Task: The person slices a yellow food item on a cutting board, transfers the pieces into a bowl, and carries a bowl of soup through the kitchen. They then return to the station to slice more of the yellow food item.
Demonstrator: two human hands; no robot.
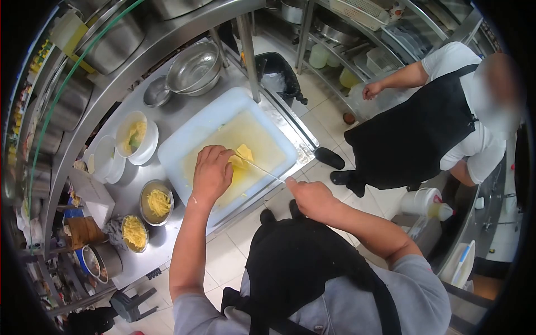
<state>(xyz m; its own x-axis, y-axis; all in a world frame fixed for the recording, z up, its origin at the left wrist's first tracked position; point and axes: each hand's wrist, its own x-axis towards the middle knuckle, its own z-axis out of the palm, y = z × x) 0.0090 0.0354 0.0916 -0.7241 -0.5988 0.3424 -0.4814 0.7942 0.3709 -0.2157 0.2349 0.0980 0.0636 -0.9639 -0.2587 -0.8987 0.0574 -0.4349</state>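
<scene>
A knife (261, 168) is in my right hand (314, 199), its fingers wrapped round the handle. The thin blade reaches left to some yellow food (243, 156) on a white cutting board (187, 124). My left hand (213, 172) lies over the left side of this food, fingers bent and pressing on it; the fingertips are partly hidden. Yellowish liquid wets the middle of the board. Left of my left hand stand a metal bowl of yellow shreds (157, 202) and a second bowl of yellow shreds (134, 233).
White bowls (146, 149) and metal bowls (194, 68) stand along the steel table (162, 120). Behind it rises a shelf (184, 22) with large pots. A bin with a black bag (279, 78) is on the floor. To the right stands a person in a black apron (407, 131).
</scene>
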